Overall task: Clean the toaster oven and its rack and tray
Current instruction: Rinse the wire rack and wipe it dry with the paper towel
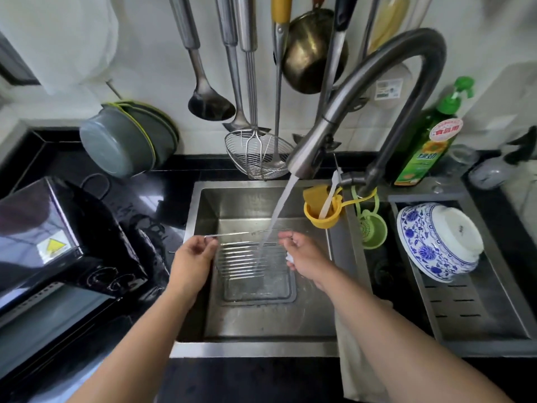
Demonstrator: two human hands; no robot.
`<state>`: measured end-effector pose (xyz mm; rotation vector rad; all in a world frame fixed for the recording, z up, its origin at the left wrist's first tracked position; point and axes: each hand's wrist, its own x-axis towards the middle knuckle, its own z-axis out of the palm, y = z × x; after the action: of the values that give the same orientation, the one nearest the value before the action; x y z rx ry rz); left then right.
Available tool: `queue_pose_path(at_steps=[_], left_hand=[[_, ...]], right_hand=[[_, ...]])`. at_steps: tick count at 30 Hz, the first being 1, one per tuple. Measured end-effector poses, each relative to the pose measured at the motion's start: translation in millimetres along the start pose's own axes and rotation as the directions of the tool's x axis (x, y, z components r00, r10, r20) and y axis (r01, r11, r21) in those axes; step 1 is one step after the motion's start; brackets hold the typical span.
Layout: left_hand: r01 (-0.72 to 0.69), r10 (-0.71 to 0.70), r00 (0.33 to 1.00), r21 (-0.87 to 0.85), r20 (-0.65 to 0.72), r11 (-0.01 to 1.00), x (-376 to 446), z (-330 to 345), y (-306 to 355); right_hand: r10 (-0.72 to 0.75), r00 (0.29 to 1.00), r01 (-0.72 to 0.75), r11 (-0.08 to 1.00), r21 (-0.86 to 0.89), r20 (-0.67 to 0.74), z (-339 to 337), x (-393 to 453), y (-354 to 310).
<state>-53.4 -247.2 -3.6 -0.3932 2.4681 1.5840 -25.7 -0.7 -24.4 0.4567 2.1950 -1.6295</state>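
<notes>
Over the steel sink [200, 286] I hold the toaster oven's wire rack [247, 257] tilted on edge under running water from the faucet [308, 158]. My left hand [191, 260] pinches the rack's upper left corner. My right hand [305, 257] is at the rack's right side, curled round something white, a cloth or sponge [290, 258]. The flat tray [258, 286] lies on the sink floor beneath the rack. The black toaster oven [58, 242] stands on the counter to the left, its door hanging open toward me.
Ladles and a wire skimmer [255, 152] hang on the wall behind the sink. Grey bowls [125, 141] lean at back left. A green detergent bottle [427, 141] stands right of the faucet. A blue-and-white bowl [436, 242] lies upturned in the right drainer.
</notes>
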Motion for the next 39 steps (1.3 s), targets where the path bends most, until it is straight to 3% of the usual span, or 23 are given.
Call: queue_pose_path(at_steps=[2, 3, 4, 6, 8, 9, 10, 13, 16, 18, 20, 22, 23, 24, 25, 28, 29, 32, 34, 39], left_hand=[[-0.060, 0.041, 0.996, 0.258, 0.078, 0.964, -3.6, -4.8, -2.3], [-0.076, 0.049, 0.995, 0.325, 0.093, 0.943, -7.3, -4.5, -2.3], [-0.068, 0.041, 0.996, 0.342, 0.084, 0.937, -12.3, -3.7, -0.2], [-0.005, -0.005, 1.000, 0.323, 0.029, 0.946, -24.2, -0.8, 6.6], [0.056, -0.050, 0.998, 0.314, -0.028, 0.948, -36.3, 2.5, 11.9], [0.094, -0.079, 0.995, 0.296, -0.063, 0.951, -42.4, 5.3, 13.6], [0.135, -0.112, 0.988, 0.245, -0.105, 0.960, -49.4, 8.6, 16.9], [0.226, -0.229, 0.952, -0.037, -0.201, 0.973, -67.4, 18.5, 23.2], [0.278, -0.362, 0.911, -0.356, -0.196, 0.892, -81.9, 24.5, 25.8], [0.287, -0.420, 0.890, -0.497, -0.176, 0.819, -91.2, 25.1, 23.8], [0.306, -0.464, 0.872, -0.567, -0.154, 0.765, -101.3, 25.6, 19.8], [0.324, -0.489, 0.863, -0.606, -0.125, 0.726, -110.3, 25.3, 13.9], [0.329, -0.492, 0.864, -0.622, -0.106, 0.710, -114.8, 24.1, 10.9], [0.331, -0.492, 0.866, -0.637, -0.087, 0.696, -118.4, 22.8, 8.3], [0.332, -0.486, 0.871, -0.647, -0.068, 0.687, -120.7, 19.8, 5.1], [0.352, -0.470, 0.883, -0.657, -0.003, 0.667, -118.3, 8.5, -5.2], [0.358, -0.467, 0.884, -0.660, 0.012, 0.661, -117.8, 4.6, -6.9], [0.357, -0.451, 0.891, -0.674, 0.038, 0.647, -118.8, -7.4, -7.7], [0.350, -0.435, 0.899, -0.683, 0.052, 0.641, -120.9, -15.5, -7.3], [0.340, -0.408, 0.911, -0.680, 0.066, 0.649, -130.3, -31.0, -4.6]], right_hand=[[-0.016, 0.999, 0.025, 0.973, -0.231, 0.040, -12.5, 6.4, -4.5], [-0.051, 0.998, 0.064, 0.908, -0.415, 0.042, -24.2, 7.6, -5.8], [-0.107, 0.994, 0.098, 0.780, -0.618, 0.022, -38.7, 9.4, -7.1], [-0.257, 0.965, 0.153, 0.424, -0.893, 0.043, -71.1, 16.8, -11.3], [-0.301, 0.943, 0.180, 0.105, -0.978, 0.141, -99.9, 29.5, -22.9], [-0.290, 0.940, 0.189, -0.005, -0.982, 0.182, -112.0, 37.1, -29.6], [-0.271, 0.947, 0.167, -0.051, -0.985, 0.174, -122.8, 43.4, -36.9], [-0.282, 0.959, -0.029, -0.040, -0.999, -0.016, -154.8, 66.6, -51.8], [-0.303, 0.953, -0.025, -0.081, -0.996, 0.001, -157.5, 75.5, -52.5], [-0.310, 0.949, 0.073, 0.062, -0.995, 0.050, -141.3, 68.1, -44.1], [-0.268, 0.963, 0.118, 0.346, -0.931, 0.022, -115.0, 53.1, -28.0], [-0.118, 0.988, 0.024, 0.748, -0.664, -0.097, -79.3, 35.4, -11.2], [0.010, 0.994, -0.056, 0.893, -0.447, -0.105, -60.1, 23.8, -5.0], [0.130, 0.987, -0.150, 0.952, -0.265, -0.091, -43.1, 16.7, 1.0], [0.185, 0.981, -0.194, 0.965, -0.174, -0.066, -31.1, 11.8, 7.3], [0.188, 0.980, -0.198, 0.949, -0.244, -0.065, -21.9, 11.0, 15.8], [0.214, 0.976, -0.219, 0.956, -0.195, -0.047, -23.4, 9.5, 13.4], [0.286, 0.950, -0.308, 0.922, 0.236, 0.122, -20.4, 2.3, 2.3], [0.230, 0.961, -0.272, 0.888, 0.370, 0.154, -9.5, -8.5, -10.5], [0.071, 0.995, -0.084, 0.976, 0.201, 0.071, 15.2, -31.6, -37.2]])
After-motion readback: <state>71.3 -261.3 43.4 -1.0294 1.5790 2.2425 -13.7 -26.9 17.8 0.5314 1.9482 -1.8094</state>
